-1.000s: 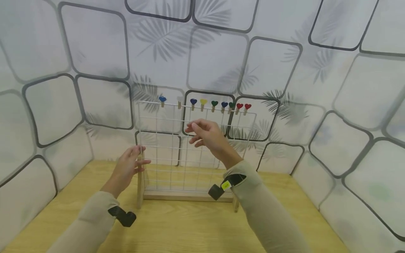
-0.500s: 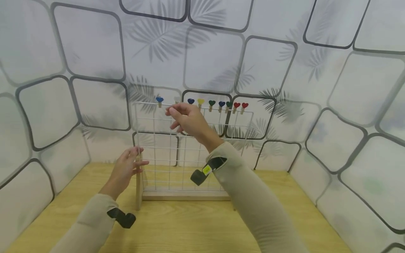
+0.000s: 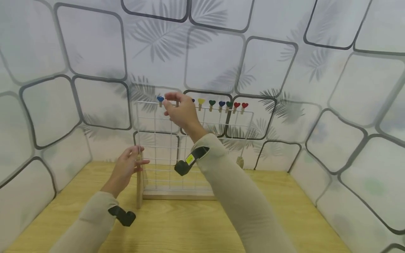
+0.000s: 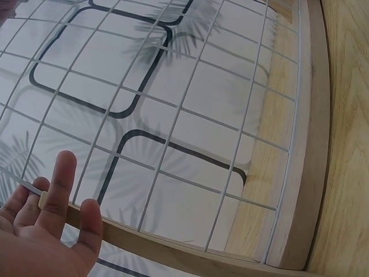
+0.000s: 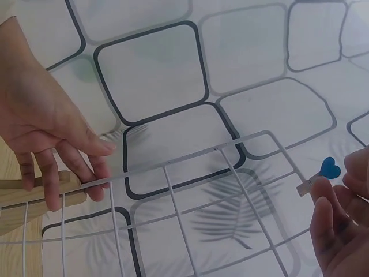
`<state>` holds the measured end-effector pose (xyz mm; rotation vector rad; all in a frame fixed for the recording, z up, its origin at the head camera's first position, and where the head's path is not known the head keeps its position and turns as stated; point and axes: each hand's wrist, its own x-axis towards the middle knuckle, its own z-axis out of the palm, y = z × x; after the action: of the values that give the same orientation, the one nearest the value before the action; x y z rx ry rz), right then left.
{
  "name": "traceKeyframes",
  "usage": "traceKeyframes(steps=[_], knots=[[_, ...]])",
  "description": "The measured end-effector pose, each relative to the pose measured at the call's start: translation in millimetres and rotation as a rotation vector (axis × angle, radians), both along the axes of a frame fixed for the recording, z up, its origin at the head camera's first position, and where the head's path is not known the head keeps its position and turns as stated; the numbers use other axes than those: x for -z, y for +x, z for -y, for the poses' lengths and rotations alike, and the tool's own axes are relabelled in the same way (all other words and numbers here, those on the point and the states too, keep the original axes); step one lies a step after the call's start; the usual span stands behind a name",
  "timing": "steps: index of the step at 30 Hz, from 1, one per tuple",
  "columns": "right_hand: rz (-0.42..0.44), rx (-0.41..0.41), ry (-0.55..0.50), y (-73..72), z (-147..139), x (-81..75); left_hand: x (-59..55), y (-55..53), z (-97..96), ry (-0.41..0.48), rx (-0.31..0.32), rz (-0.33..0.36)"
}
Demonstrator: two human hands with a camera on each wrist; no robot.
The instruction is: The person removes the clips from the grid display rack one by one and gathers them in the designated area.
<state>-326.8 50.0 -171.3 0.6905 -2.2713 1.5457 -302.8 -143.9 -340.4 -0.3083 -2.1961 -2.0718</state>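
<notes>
A white wire grid rack (image 3: 162, 147) stands upright in wooden feet. My left hand (image 3: 126, 163) holds its left edge at the wooden post (image 4: 167, 247), thumb and forefinger at the edge, other fingers extended. Up at the top wire, my right hand (image 3: 181, 110) has thumb and fingers parted, fingertips right beside a small wooden clothespin with a blue heart (image 3: 160, 99). That same blue-heart clothespin (image 5: 330, 168) shows close to the fingertips in the right wrist view. A pale-heart clothespin is mostly hidden behind the right hand.
Along the top wire to the right sit several heart clothespins: a yellow one (image 3: 201, 102), a green one (image 3: 212, 103), a dark blue one (image 3: 222, 104) and a red one (image 3: 245, 105). The rack stands on a wood-grain table (image 3: 177, 225) before a patterned wall (image 3: 218, 59).
My right hand has moved left and up along the rack, from its middle to beside the blue-heart clothespin. The left hand has stayed at the rack's left edge.
</notes>
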Motion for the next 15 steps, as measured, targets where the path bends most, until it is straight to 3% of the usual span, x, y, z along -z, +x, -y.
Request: traceKeyframes(steps=[6, 15], knots=[[-0.004, 0.084, 0.142, -3.1, 15.0, -2.1, -0.8, 1.3, 0.8, -0.042, -0.019, -0.017], [0.01, 0.143, 0.078, -5.2, 23.4, -7.1, -1.0, -0.7, -1.3, -0.076, -0.032, -0.027]])
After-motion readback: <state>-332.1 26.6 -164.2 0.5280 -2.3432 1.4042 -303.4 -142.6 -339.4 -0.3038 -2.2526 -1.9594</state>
